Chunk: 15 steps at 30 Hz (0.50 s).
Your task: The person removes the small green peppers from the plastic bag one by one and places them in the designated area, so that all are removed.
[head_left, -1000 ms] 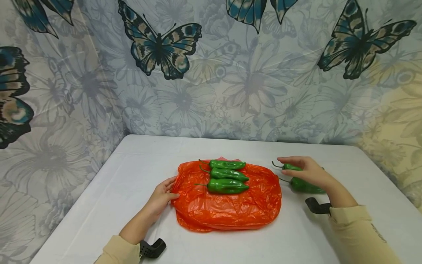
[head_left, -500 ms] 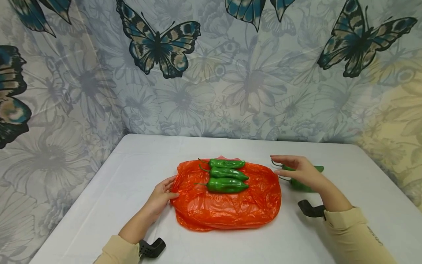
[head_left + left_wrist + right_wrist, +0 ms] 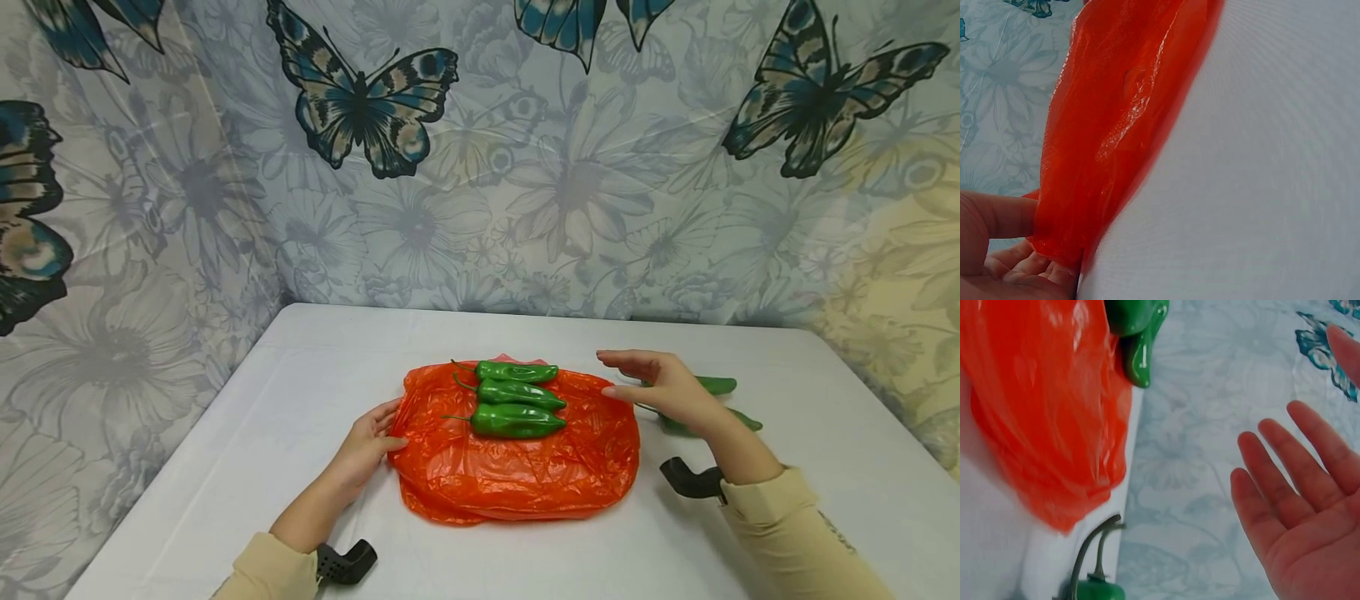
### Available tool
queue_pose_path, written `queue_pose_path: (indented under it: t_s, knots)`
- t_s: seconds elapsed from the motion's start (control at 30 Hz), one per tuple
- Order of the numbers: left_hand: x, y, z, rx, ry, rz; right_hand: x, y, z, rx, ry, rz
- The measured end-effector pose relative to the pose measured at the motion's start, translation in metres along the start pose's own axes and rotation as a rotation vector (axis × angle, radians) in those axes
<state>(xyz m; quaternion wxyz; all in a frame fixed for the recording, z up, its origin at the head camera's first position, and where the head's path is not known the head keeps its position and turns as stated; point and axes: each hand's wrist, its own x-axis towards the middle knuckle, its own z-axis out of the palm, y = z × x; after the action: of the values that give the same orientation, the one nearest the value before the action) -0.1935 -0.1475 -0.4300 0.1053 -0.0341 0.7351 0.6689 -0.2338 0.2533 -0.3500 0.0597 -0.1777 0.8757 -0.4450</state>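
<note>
A crinkled orange-red plastic bag (image 3: pixel 517 483) lies flat on the white table. Three green peppers rest on its upper part in a stack of rows: the far pepper (image 3: pixel 521 372), the middle pepper (image 3: pixel 522 395) and the near pepper (image 3: pixel 517 422). My left hand (image 3: pixel 363 450) pinches the bag's left edge, thumb on top and fingers beneath, as the left wrist view shows. Above the bag's right edge my right hand (image 3: pixel 667 390) hovers with fingers extended and nothing held; its spread palm (image 3: pixel 1316 550) shows in the right wrist view.
Right of the bag, partly behind my right hand, lie two more green peppers, a far one (image 3: pixel 717 385) and a nearer one (image 3: pixel 748 420). A butterfly-printed cloth (image 3: pixel 480 208) hangs behind the table (image 3: pixel 225 467). A black camera mount (image 3: pixel 693 481) juts from the right wrist.
My right hand has moved left, from over the two peppers on the table toward the bag's right edge, uncovering more of them. The left hand and the bag stay in place.
</note>
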Motion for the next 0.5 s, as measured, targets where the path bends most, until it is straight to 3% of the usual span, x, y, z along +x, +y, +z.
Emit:
queue_pose_path:
  t_s: [0.2,0.5]
  knots:
    - [0.000,0.000,0.000,0.001,0.005,-0.007,0.000,-0.011,0.007,0.052,0.023,0.022]
    - [-0.001,0.001,0.000,0.005,0.004,-0.009,0.005,-0.022,0.020,0.140,0.011,-0.036]
